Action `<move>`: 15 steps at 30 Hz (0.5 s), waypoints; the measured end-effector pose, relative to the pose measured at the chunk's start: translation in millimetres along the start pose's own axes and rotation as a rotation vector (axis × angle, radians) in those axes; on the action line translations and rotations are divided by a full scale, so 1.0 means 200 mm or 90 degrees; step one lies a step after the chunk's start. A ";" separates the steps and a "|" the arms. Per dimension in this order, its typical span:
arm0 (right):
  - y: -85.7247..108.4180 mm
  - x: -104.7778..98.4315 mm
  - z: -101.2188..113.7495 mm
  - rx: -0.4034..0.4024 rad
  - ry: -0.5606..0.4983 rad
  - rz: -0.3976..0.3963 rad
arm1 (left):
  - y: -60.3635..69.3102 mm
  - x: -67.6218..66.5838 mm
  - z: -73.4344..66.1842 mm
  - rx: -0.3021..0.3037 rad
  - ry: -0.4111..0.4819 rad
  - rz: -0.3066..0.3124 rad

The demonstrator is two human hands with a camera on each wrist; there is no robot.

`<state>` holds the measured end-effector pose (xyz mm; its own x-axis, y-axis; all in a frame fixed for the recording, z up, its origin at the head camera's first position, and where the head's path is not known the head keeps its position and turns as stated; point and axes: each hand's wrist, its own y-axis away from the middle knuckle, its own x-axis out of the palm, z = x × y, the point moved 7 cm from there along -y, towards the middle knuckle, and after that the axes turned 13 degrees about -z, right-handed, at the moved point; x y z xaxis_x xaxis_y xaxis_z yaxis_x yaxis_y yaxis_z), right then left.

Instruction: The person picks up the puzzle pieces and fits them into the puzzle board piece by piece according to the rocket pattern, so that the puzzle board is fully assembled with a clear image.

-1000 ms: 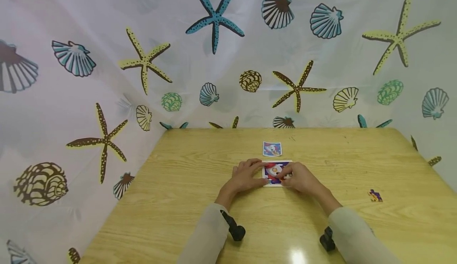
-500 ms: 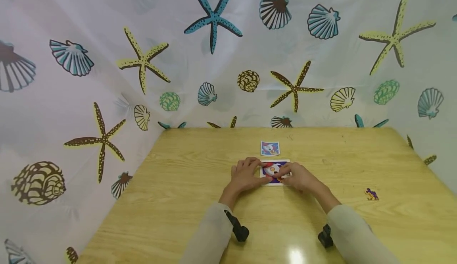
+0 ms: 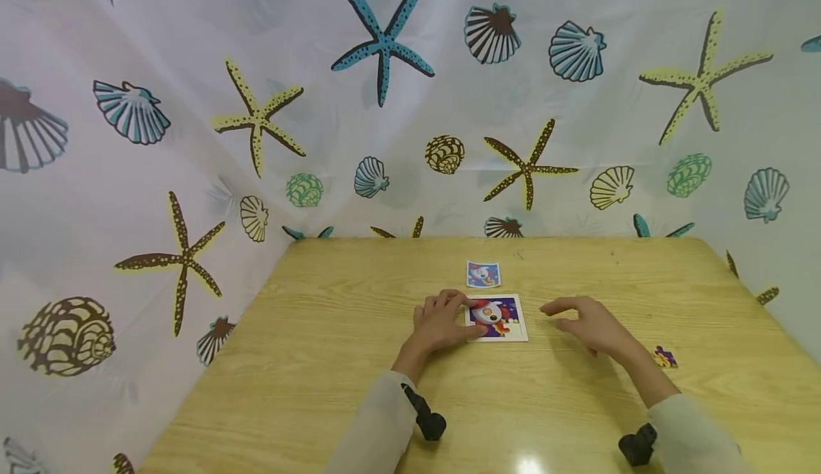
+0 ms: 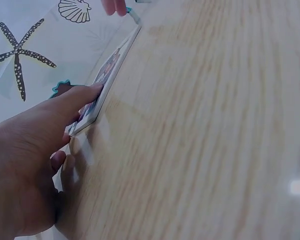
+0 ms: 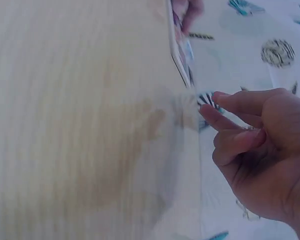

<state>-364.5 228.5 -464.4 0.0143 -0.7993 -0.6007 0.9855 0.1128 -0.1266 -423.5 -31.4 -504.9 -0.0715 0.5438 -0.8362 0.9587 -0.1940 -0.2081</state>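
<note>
A small jigsaw puzzle (image 3: 507,310) in a white frame lies flat on the table, with a white cartoon figure on purple. Cream backing shows at its lower right. My left hand (image 3: 439,326) rests at the puzzle's left side, index finger and thumb touching its face. In the left wrist view, that thumb (image 4: 85,94) presses on the board from above. My right hand (image 3: 595,328) hovers to the right of the puzzle, apart from it, fingers loosely bent and holding nothing. Right of that forearm lies a loose purple and orange puzzle piece (image 3: 665,357).
Behind the puzzle lies a small picture card (image 3: 483,274) with a similar figure. The wooden table (image 3: 333,360) ends at a white curtain (image 3: 398,132) printed with shells and starfish, at the back and sides. Black wrist cameras sit on both sleeves.
My right hand has come off the puzzle and moved right, uncovering its right part. The left hand has stayed on the puzzle's left side. The head view has shifted slightly.
</note>
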 end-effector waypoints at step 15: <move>0.29 -0.52 -0.37 0.038 0.010 0.004 | 0.00 0.04 0.01 0.001 -0.001 -0.010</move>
<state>-321.6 362.5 -467.6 0.0177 -0.7894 -0.6136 0.9937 0.0817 -0.0765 -424.8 -29.1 -513.4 -0.0870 0.5459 -0.8333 0.9572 -0.1861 -0.2218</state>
